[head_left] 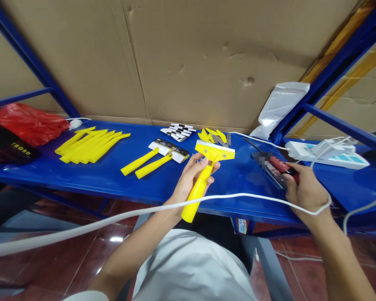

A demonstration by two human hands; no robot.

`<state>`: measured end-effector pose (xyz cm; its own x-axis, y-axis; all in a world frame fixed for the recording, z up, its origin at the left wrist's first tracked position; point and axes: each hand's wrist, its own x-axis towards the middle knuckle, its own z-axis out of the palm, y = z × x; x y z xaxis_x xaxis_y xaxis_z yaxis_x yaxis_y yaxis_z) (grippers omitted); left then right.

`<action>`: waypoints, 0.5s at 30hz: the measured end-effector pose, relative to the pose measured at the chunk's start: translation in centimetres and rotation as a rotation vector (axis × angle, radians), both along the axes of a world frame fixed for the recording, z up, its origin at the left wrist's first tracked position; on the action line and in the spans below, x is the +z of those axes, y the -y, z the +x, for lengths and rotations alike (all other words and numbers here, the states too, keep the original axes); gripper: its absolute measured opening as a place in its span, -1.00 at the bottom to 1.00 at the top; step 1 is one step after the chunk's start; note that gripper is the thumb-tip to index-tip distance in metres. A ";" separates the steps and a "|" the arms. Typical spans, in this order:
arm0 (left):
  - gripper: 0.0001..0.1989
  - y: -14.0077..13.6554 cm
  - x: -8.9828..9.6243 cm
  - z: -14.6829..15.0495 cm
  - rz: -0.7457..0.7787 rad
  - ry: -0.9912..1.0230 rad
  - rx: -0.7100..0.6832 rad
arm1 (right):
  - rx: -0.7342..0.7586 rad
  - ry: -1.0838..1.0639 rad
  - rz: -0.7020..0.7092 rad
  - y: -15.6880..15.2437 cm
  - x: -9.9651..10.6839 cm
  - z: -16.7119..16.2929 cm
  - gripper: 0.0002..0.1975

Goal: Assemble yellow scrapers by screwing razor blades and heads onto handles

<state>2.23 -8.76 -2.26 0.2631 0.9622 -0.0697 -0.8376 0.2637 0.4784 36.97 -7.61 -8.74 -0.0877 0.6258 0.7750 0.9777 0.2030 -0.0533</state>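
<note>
In my left hand (192, 175) is a yellow scraper (198, 188), its wide head with two screws turned up and its handle slanting down toward me. My right hand (310, 188) is closed around the red and black handle of a screwdriver (279, 164), whose dark shaft points away to the upper left. Under the screwdriver lies a phone (274, 175), partly covered by it and by my fingers. Left of my left hand, two yellow scrapers with black and white cards (150, 167) rest on the blue table (113, 184).
Several yellow handles (90, 146) lie at the left beside a red plastic bag (31, 123). Folded cards (178, 131) and small yellow pieces (211, 136) sit at the back. A power strip (329, 152) is at the right. A white cable (113, 223) crosses in front of both forearms.
</note>
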 end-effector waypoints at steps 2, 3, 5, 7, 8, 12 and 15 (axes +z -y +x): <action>-0.77 -0.1 -0.2 0.0 0.002 -0.007 0.001 | 0.039 -0.006 0.010 -0.1 0.0 0.1 -0.48; -0.77 -0.1 -0.2 0.0 0.005 -0.008 -0.001 | 0.049 -0.007 0.016 -0.2 0.0 0.1 -0.47; -0.77 -0.1 -0.3 0.0 0.012 -0.013 -0.004 | 0.037 -0.003 0.025 -0.1 0.0 0.2 -0.46; -0.76 -0.2 -0.3 0.0 0.017 -0.022 -0.004 | 0.002 0.002 0.023 0.0 0.1 0.2 -0.47; -0.75 -0.2 -0.3 0.0 0.016 -0.027 -0.003 | -0.008 0.004 0.015 0.0 0.1 0.1 -0.48; -0.69 -0.3 -0.5 0.1 0.004 -0.023 0.003 | 0.064 -0.003 -0.023 -0.3 0.1 0.0 -0.47; -0.62 -0.4 -0.7 0.2 -0.017 -0.025 0.003 | 0.050 0.000 -0.003 -0.3 0.2 0.2 -0.46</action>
